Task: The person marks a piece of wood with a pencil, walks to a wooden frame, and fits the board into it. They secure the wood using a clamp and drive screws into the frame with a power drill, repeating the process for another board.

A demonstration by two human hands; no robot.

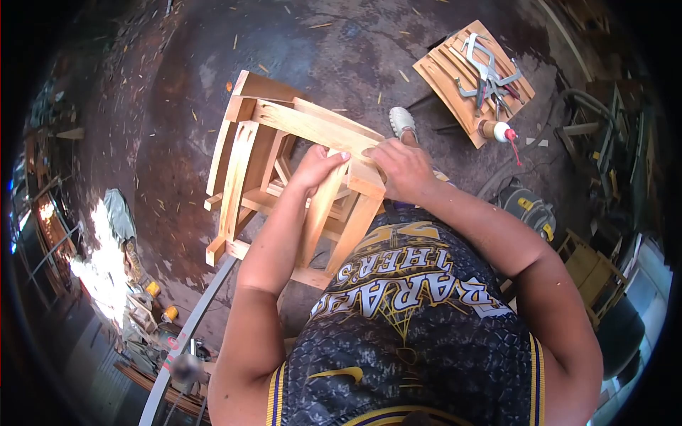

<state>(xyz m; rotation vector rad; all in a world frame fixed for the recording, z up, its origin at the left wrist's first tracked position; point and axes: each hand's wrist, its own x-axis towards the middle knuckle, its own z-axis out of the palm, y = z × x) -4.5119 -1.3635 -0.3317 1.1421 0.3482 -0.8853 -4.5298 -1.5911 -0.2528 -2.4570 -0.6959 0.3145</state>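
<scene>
A pale wooden chair-like frame (312, 126) with rails, legs and slats stands in front of my body. My left hand (317, 169) is closed around the upper end of a slanted wooden slat (323, 213), its thumb lying over the top near the rail. Beside it, my right hand (403, 169) grips the near right corner of the frame, fingers bent over the rail's end by a square block-like joint (366, 179). The fingers' undersides are hidden by the wood.
At the upper right, a small wooden stool or table (444, 69) bears metal clamps (483, 67) and a glue bottle with a red tip (501, 131). A shoe (402, 121) shows beyond the frame. A dark machine (526, 209) sits right; a long metal bar (186, 334) runs lower left.
</scene>
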